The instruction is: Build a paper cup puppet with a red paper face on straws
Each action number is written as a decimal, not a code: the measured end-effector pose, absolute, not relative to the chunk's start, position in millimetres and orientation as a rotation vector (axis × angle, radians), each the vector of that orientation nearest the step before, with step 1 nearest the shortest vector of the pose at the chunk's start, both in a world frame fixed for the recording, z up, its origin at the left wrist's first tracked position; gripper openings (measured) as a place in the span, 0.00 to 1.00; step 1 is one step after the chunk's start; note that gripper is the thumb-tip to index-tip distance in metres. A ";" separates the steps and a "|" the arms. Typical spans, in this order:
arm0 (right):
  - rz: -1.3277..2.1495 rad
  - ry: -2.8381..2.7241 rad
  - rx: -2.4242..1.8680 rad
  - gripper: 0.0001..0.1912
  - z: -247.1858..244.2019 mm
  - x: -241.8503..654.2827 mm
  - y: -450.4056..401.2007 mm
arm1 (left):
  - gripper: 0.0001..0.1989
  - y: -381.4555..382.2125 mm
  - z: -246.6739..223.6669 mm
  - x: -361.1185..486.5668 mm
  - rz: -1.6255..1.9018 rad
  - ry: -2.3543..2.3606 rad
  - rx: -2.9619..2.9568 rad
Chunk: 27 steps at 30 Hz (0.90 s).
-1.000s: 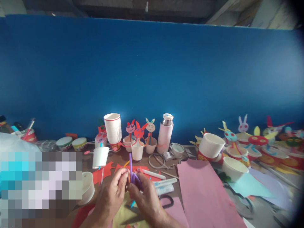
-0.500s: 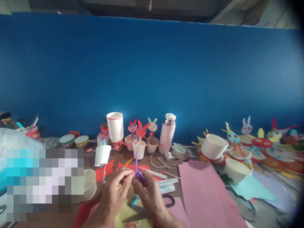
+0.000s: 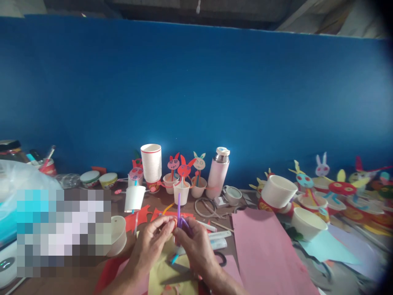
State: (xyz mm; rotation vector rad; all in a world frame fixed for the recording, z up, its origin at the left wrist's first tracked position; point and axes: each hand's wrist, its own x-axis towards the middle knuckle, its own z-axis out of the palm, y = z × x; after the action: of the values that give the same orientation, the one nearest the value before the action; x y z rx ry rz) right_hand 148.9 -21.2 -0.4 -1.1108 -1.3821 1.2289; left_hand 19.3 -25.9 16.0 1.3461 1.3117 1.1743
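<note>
Near the middle of the worktop (image 3: pixel 76 282), the two hands worked close together above the yellow paper (image 3: pixel 166 272). The right hand (image 3: pixel 198 246) had its fingers closed on the purple straw (image 3: pixel 179 205), which stood upright, with a bent purple length (image 3: pixel 185 224) beside it in the same grip. The left hand (image 3: pixel 152 241) had its thumb and forefinger pinched together at a small orange piece (image 3: pixel 175 222), just left of the straw; its full shape was hidden by the fingers. Little had changed over the last second: the straw was still upright, the orange piece was still between the hands, and neither had been laid down, so the close fingerwork seemed to be going on. Whether the two pieces touched could not be told. Below the fingers, a blue tip (image 3: pixel 175 258) lay over the yellow paper. Just right of the hands were a white pen (image 3: pixel 208 226), a clear tube (image 3: pixel 217 244) and a black loop (image 3: pixel 221 259), with the pink paper (image 3: pixel 264 246) beyond them. On the far side, a cup (image 3: pixel 181 193) with a red head (image 3: pixel 184 171) stood left of the flask (image 3: pixel 218 172).
</note>
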 end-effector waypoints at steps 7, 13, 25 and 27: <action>1.293 -1.412 -1.032 0.11 0.2 149.4 -21.4 | 0.14 -18.9 10.5 12.8 1.104 1.210 1.290; 1.211 -1.486 -1.116 0.11 0.8 149.9 -22.4 | 0.13 -23.2 10.6 15.4 1.139 1.264 1.400; 0.619 -1.861 -1.007 0.19 20.4 165.1 -29.0 | 0.12 -22.4 17.3 17.5 1.219 1.154 0.978; 0.272 -2.000 -0.977 0.21 23.3 168.7 -28.4 | 0.11 -22.9 17.4 19.2 1.220 1.050 0.829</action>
State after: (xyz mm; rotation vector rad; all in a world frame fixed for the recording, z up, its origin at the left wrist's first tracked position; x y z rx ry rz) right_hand 168.7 -28.4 23.3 -0.9765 -2.0001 0.2725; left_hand 19.2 -22.9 17.4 0.8292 1.0496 1.2201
